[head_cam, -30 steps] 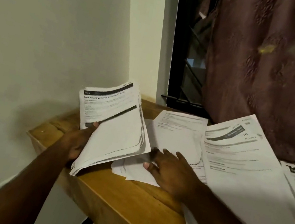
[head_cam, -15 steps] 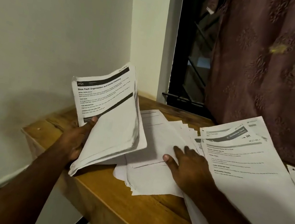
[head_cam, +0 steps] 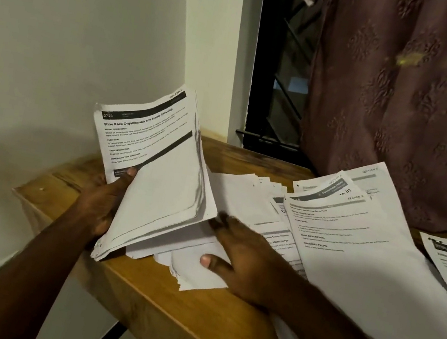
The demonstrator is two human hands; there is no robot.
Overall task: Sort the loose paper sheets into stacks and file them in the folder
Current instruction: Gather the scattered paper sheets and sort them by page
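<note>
Wall [head_cam: 60,38] fills the nine-to-eleven o'clock part of the view, with the wooden table [head_cam: 162,316] running from its corner toward five o'clock. At about nine o'clock from centre, the left hand [head_cam: 101,202] grips a thick stack [head_cam: 163,188] of sheets, thumb laid across the printed front page and fingers curled behind; the stack is tilted up off the table, its lower edge near the table's front edge. Just at three o'clock of the stack, the right hand [head_cam: 242,264] lies palm down on a loose pile [head_cam: 229,200] of blank-backed sheets flat on the table, fingers straight and spread, thumb pressing the sheets' near corner, fingertips touching the stack's lower right corner. Further toward three o'clock, printed sheets [head_cam: 365,252] fan over one another and hang past the table's front. At one o'clock hangs a curtain [head_cam: 406,96], a dark window [head_cam: 282,60] beside it. No folder is in view.
</note>
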